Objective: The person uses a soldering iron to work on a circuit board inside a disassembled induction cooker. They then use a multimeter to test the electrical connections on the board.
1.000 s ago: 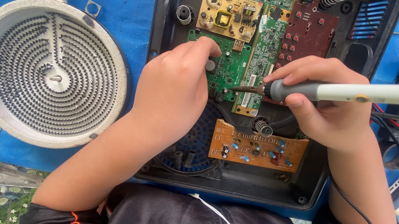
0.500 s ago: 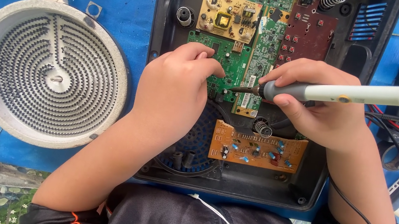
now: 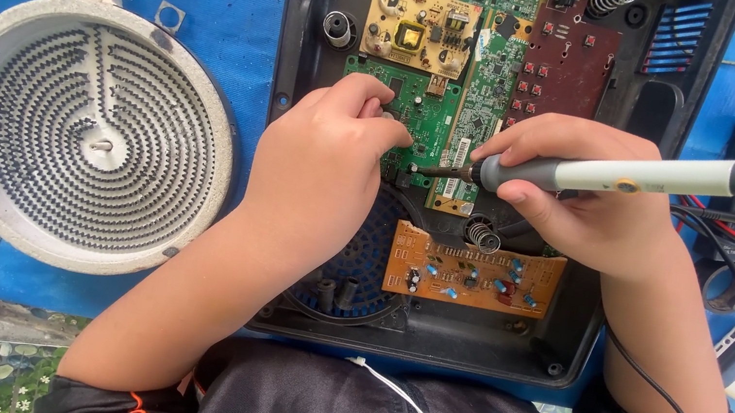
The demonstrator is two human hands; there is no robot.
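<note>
Low in the frame lies the orange board (image 3: 473, 272), untouched inside the black casing (image 3: 424, 343). Above it, the right hand (image 3: 585, 197) is closed around a soldering iron (image 3: 588, 178), whose tip has slid left over the last second to the lower edge of the green board (image 3: 416, 116) at mid-frame. The left hand (image 3: 319, 169), fingers curled, presses that board; whether it pinches anything is hidden. At left sits the round heating coil (image 3: 89, 133).

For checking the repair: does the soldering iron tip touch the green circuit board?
Cannot tell. In the head view the soldering iron tip overlaps the green circuit board, but height is unreadable.
</note>
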